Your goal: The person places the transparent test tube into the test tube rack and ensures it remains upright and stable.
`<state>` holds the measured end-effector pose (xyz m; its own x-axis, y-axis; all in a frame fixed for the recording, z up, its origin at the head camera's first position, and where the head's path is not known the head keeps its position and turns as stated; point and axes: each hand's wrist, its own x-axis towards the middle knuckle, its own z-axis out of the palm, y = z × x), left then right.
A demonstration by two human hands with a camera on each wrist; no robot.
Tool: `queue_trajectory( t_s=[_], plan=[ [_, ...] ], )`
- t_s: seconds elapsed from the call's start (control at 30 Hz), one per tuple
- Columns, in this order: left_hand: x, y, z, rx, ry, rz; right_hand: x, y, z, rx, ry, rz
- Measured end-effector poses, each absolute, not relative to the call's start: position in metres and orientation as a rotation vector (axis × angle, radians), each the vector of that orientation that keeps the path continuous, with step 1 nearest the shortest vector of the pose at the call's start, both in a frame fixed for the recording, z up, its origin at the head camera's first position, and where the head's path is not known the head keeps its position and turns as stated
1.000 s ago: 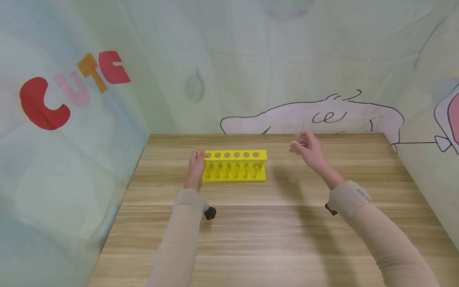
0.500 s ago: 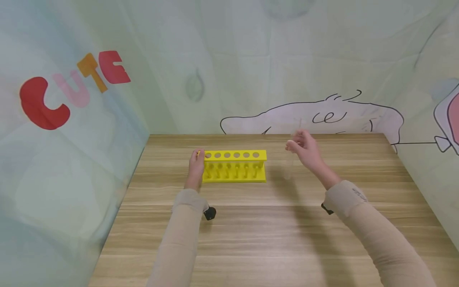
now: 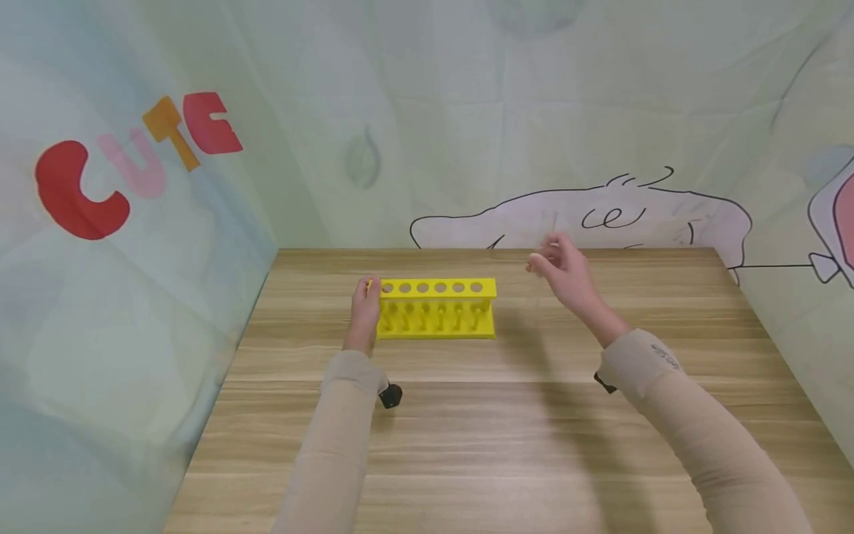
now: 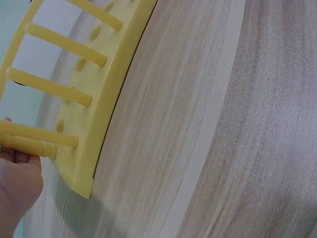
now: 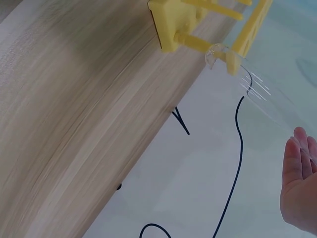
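A yellow test tube rack (image 3: 437,335) stands on the table, with a row of round holes along its top and pegs on its base. My left hand (image 3: 364,308) grips the rack's left end; in the left wrist view its fingers curl round the end post. To the right of the rack, my right hand (image 3: 565,274) pinches a clear test tube (image 5: 262,96) above the table. The tube slants in the right wrist view, its rounded end toward the rack. In the head view it is faint and hard to make out. The rack's holes hold no tubes.
The wood-grain table (image 3: 467,445) ends at a patterned cloth backdrop (image 3: 440,133) behind, with more cloth at both sides. A black wrist device (image 3: 391,396) shows by the left cuff, and another (image 3: 604,383) by the right cuff.
My right hand has moved left and slightly up with the test tube, closer to the rack. My left hand and the rack have stayed in place.
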<state>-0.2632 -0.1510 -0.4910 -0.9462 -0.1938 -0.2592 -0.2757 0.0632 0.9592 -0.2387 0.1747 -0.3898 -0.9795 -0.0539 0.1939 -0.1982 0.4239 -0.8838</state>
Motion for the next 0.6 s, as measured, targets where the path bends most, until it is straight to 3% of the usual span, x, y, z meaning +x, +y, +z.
queue_trajectory(
  t_s=[0.6],
  plan=[
    [-0.261, -0.1526, -0.4907, -0.449, 2.263, 2.01, -0.2402, 0.1658, -0.3875, 0.227, -2.527, 1.583]
  ],
)
